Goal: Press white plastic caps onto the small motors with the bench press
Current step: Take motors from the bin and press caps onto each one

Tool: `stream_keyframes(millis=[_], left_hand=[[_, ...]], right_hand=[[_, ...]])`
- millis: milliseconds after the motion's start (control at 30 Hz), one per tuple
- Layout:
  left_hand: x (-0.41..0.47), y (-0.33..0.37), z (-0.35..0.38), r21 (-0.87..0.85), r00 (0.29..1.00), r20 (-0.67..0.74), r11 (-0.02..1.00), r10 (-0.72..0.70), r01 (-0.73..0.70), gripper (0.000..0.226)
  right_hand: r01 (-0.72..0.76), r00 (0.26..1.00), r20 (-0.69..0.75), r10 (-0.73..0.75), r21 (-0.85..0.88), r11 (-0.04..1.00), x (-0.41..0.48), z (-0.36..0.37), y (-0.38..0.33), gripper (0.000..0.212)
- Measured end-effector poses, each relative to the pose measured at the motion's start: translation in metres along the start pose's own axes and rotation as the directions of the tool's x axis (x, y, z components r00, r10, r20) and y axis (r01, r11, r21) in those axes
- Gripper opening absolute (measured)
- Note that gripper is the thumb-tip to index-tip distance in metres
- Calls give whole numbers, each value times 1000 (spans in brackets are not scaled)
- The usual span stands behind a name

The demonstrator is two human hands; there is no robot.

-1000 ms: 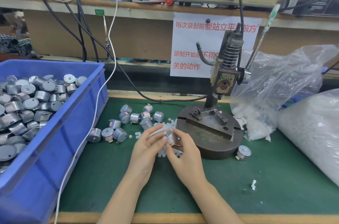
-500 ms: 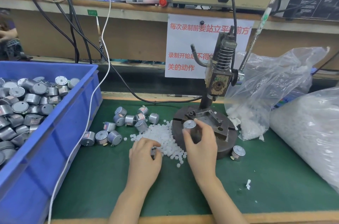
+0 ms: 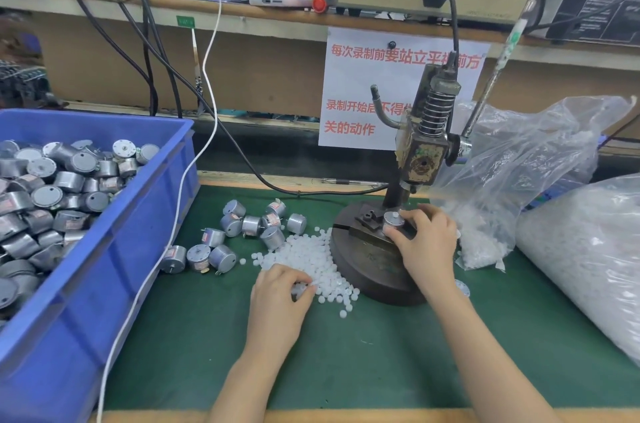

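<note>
Motor (image 3: 393, 220), small, gripped in curled fingers of right hand (image 3: 427, 242), being seated under bench press (image 3: 420, 152) at centre right of frame; white caps (image 3: 311, 252) pinched by left hand (image 3: 280, 298) at lower centre; lever (image 3: 483, 103) pull judged needed next.

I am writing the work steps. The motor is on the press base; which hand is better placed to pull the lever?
Probably right. The right hand holds the motor at the press, on the side where the lever sticks out. The left hand pinches caps on the far side.
</note>
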State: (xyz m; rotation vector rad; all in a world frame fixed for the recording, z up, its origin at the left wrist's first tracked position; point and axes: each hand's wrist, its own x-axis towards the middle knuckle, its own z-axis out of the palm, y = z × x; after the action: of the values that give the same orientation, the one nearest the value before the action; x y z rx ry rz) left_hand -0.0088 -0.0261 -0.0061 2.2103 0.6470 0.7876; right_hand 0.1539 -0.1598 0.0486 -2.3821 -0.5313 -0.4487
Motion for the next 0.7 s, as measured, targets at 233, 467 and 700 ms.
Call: stream_keyframes(millis=[233,467,700], left_hand=[[0,-1,0,13,1000,12,1000,4,-4,10],[-1,-2,0,50,999,35,999,17,-19,12],[0,-3,1,54,999,36,999,1,-3,5]], right_hand=[[-53,996,73,60,-91,994,5,-7,-6,42],[-123,961,249,121,-10,992,17,-29,-6,72],[-169,985,89,145,621,765,62,-75,-27,59]])
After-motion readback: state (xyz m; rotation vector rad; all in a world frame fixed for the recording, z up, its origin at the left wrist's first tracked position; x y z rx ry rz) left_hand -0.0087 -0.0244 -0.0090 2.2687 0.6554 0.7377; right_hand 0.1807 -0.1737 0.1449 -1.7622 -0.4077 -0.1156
